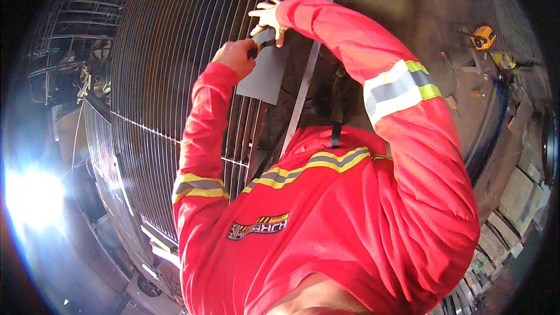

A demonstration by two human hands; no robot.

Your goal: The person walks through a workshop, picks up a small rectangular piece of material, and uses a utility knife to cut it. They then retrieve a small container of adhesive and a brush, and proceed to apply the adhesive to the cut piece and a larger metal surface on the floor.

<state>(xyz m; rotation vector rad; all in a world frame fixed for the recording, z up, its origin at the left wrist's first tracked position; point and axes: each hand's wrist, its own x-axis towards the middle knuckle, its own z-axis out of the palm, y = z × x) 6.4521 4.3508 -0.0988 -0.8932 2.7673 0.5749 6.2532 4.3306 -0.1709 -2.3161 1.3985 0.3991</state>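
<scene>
A flat grey metal plate [263, 76] lies on a slatted metal grating, close to its right-hand edge. My left hand [235, 58] is closed at the plate's upper left, around a small black object with a yellowish part [255, 51]; its kind is mostly hidden by the fingers. Just beyond, my right hand [270, 17] has its fingers spread, the thumb reaching down by a darker grey piece [265, 37] at the plate's far end. Whether that piece is separate from the plate I cannot tell. Both arms wear red sleeves with reflective bands.
The grating [157, 64] of long thin bars extends to the left. A pale metal edge strip [306, 81] runs along its right side. Over at the right, a yellow-and-black device [483, 38] sits on the floor, with stacked slabs [519, 198] nearer. Strong light glares at the left.
</scene>
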